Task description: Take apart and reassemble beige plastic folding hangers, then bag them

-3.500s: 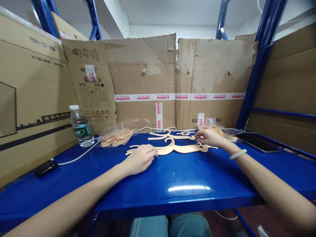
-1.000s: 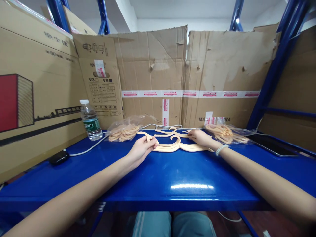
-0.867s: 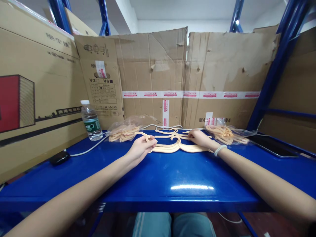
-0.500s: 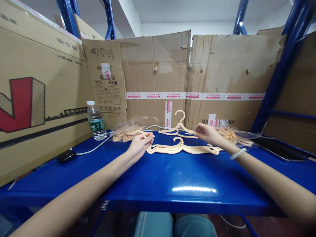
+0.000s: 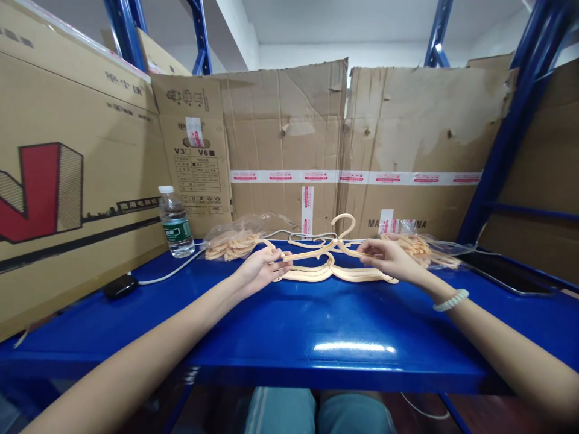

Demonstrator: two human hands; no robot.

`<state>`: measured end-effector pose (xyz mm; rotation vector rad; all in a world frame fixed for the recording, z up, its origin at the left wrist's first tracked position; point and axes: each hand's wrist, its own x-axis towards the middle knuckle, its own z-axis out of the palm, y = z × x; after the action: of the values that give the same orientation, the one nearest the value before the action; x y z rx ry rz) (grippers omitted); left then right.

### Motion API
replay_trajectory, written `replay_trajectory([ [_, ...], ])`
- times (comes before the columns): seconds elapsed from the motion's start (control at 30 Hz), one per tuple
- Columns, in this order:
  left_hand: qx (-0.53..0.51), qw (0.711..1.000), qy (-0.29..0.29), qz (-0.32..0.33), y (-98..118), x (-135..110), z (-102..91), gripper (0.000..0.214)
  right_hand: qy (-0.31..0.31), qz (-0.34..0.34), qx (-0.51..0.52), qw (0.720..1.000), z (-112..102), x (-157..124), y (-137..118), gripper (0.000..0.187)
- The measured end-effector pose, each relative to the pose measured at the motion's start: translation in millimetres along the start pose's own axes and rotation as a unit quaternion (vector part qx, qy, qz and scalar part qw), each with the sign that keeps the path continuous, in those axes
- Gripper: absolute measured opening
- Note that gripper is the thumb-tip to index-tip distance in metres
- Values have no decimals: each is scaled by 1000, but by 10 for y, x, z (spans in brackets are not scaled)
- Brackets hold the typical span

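A beige plastic clothes hanger is raised slightly above the table, its hook pointing up. My left hand is closed on the hanger's left end, and a small curved beige piece sticks out above its thumb. At the opposite end, my right hand has its fingers pinched round the hanger's right arm; its very tip is hidden by them. Just in front and below lie several stacked beige hangers. Another hanger lies behind, partly covered by the raised one.
Clear bags of beige pieces lie on the left and right. A water bottle and a black mouse-like object are at left, a dark tablet-like slab at right. Cardboard sheets wall the blue table.
The hanger that stood upright at the back has come forward and lower, between my hands. My right hand is now on its right arm, and its left end meets my left hand.
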<state>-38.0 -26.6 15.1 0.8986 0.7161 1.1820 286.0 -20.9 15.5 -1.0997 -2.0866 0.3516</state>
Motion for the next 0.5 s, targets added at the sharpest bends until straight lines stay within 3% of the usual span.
replay_trajectory([
  [0.4, 9, 1000, 4, -25, -21, 27, -14, 36, 14, -1, 10, 1000, 19, -3, 15, 27],
  [0.5, 23, 999, 3, -32, -44, 55, -61, 23, 11, -6, 11, 1000, 22, -8, -5, 28],
])
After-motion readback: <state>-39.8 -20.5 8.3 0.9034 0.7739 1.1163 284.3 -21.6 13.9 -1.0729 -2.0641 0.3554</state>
